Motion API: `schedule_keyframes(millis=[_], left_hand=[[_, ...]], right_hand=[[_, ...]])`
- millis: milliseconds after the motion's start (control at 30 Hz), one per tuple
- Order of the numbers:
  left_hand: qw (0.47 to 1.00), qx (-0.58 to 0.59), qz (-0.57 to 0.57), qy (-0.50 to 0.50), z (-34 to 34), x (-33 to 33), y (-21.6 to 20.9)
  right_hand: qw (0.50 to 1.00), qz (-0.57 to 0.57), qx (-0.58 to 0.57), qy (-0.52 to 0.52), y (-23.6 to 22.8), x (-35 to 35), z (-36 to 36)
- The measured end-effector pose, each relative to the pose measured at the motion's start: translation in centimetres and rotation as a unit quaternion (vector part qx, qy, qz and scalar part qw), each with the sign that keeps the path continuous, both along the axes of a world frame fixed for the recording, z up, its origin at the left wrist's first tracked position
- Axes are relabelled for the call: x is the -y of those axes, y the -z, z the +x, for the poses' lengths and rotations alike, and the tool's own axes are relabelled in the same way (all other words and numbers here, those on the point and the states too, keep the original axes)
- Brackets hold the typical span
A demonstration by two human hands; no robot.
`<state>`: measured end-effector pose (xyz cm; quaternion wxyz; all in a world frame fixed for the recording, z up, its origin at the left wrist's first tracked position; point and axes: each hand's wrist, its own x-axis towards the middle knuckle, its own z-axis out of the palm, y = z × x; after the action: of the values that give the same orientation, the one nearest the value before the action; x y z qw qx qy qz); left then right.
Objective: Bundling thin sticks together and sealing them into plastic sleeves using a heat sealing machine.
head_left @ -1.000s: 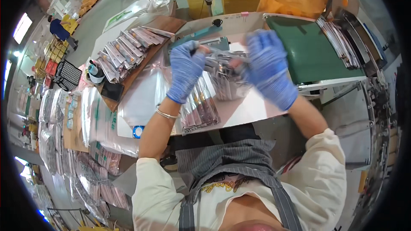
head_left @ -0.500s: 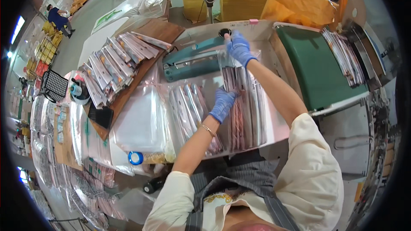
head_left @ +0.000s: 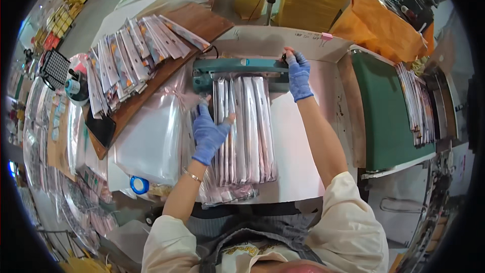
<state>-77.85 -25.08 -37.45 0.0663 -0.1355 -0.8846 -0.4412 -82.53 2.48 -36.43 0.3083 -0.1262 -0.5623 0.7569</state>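
Observation:
A teal bar-shaped impulse sealer [head_left: 242,65] stands across the far part of the white work surface, with its upper arm lowered. Several slim packets in clear plastic bags [head_left: 245,131] lie side by side in front, their far ends at the sealer. My left hand [head_left: 209,134], in a blue glove, rests along the left edge of the packets with its thumb over them and its fingers stretched out. At the right end of the sealer arm, my gloved right hand [head_left: 299,73] is closed round the dark knob, which the fingers mostly cover.
A fanned pile of slim packets [head_left: 129,55] covers a brown board [head_left: 202,20] at the left. Clear plastic bags [head_left: 146,136] are stacked near it, beside a blue tape roll [head_left: 139,185]. On the right, more packets [head_left: 417,103] lie on a green surface [head_left: 381,111].
The sealer arm has come down, with my right hand on its knob. My left hand has moved left and opened out. The packets now lie in a row against the sealer; the view has shifted.

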Motion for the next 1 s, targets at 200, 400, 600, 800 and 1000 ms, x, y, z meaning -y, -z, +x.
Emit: schedule_keyframes(millis=[200, 400, 600, 800, 1000], left_hand=[[0.992, -0.017, -0.118, -0.046, 5.2, 1.1, -0.4], [0.973, 0.051, -0.223, -0.026, 6.5, 0.2, -1.5], [0.981, 0.168, -0.092, -0.007, 9.4, 0.8, -2.7], [0.977, 0.142, 0.159, -0.023, 7.8, 9.4, -5.1], [0.854, 0.318, 0.403, 0.083, 15.4, 14.1, 0.3]], right_hand=[[1.000, 0.003, -0.015, -0.005, 0.3, 0.8, -0.5], [0.995, 0.092, -0.010, 0.027, 1.1, 1.8, 2.6], [0.948, -0.007, 0.251, -0.196, 2.9, 8.8, 15.1], [0.948, 0.125, 0.248, -0.159, -1.4, 16.3, 12.6], [0.878, -0.124, 0.272, -0.375, 1.2, 20.7, 21.4]])
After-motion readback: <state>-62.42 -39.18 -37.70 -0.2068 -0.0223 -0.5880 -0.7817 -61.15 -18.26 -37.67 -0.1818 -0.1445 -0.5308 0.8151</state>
